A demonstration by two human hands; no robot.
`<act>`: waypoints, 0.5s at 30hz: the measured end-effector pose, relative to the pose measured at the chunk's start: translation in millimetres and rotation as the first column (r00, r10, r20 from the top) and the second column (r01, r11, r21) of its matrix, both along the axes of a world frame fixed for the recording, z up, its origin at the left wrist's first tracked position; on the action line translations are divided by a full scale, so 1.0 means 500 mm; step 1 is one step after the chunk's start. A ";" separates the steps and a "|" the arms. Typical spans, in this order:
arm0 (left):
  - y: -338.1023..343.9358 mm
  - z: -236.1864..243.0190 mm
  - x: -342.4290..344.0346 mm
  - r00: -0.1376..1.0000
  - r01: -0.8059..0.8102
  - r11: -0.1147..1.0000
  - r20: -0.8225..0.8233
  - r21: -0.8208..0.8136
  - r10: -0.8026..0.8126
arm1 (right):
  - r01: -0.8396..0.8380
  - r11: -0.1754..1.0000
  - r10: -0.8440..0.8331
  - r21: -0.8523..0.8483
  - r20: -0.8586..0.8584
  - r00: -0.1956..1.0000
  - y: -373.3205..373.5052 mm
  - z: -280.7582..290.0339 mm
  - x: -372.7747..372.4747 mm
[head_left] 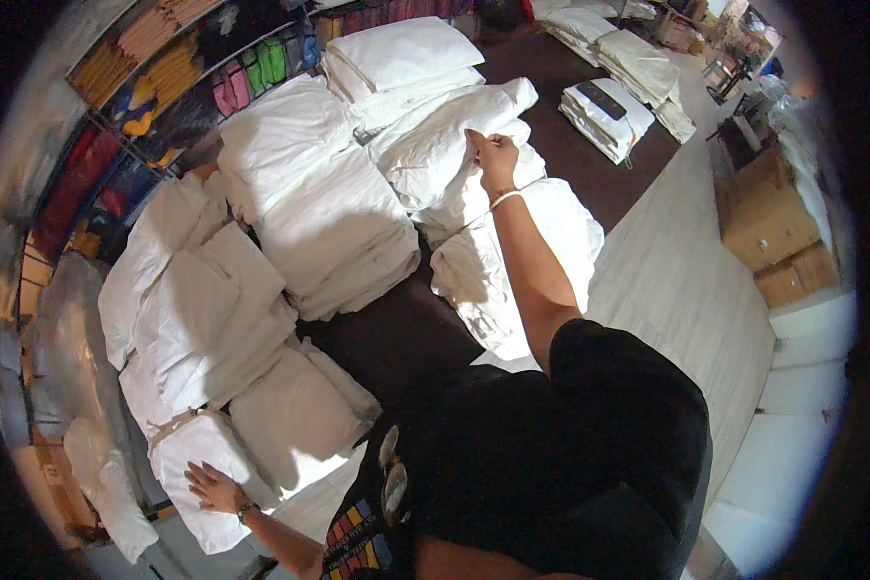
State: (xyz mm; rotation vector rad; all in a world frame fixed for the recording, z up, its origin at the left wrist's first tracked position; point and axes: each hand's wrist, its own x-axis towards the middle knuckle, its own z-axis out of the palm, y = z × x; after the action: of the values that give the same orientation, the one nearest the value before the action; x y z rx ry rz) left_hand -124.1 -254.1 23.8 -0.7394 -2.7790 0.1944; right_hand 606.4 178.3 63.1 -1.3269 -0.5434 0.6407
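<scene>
Stacks of folded white fabric cover a dark brown table [387,333] in front of me. My left hand [218,488] lies with fingers spread on the nearest left pile of folded white fabric [188,449]. Reaching forward, my right hand [494,162] has its fingers curled and pressed together at a folded white fabric piece [430,145] on a far pile. Its fingertips seem to pinch the fabric, though the exact grip is small in view. Below my right forearm sits another white fabric pile [474,280]. Between my hands stands a tall white stack [333,227].
A smaller white stack with a dark flat object [601,99] on it lies at the table's far right. Shelves of colourful folded textiles [261,72] line the back left. Cardboard boxes [768,213] stand on the right, across the pale floor [677,261].
</scene>
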 end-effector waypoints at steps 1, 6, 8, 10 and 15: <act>0.001 -0.003 -0.003 1.000 0.005 1.000 -0.006 0.006 -0.005 | 0.069 0.997 -0.069 -0.030 0.007 0.998 0.013 -0.002 0.002; -0.002 -0.023 -0.014 0.995 0.008 0.999 -0.099 -0.032 -0.011 | 0.154 0.986 -0.162 -0.069 -0.135 0.977 0.057 -0.028 0.020; -0.003 -0.029 -0.017 0.993 0.023 1.000 -0.118 -0.003 -0.023 | 0.208 0.978 -0.207 0.021 -0.065 0.976 0.069 -0.035 0.025; -0.003 -0.031 -0.019 0.992 0.024 1.000 -0.128 -0.003 -0.024 | 0.296 0.955 -0.295 -0.007 0.070 0.953 0.084 -0.040 0.035; 0.006 -0.027 -0.003 0.987 0.013 1.000 -0.160 -0.022 -0.016 | 0.202 0.979 -0.203 -0.022 -0.025 0.979 0.122 -0.054 0.088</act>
State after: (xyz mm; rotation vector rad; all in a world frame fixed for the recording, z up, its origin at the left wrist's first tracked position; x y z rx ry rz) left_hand -125.6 -250.9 10.3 -0.7157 -2.6221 0.2681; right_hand 650.3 239.2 36.3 -1.3689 -0.3748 0.4963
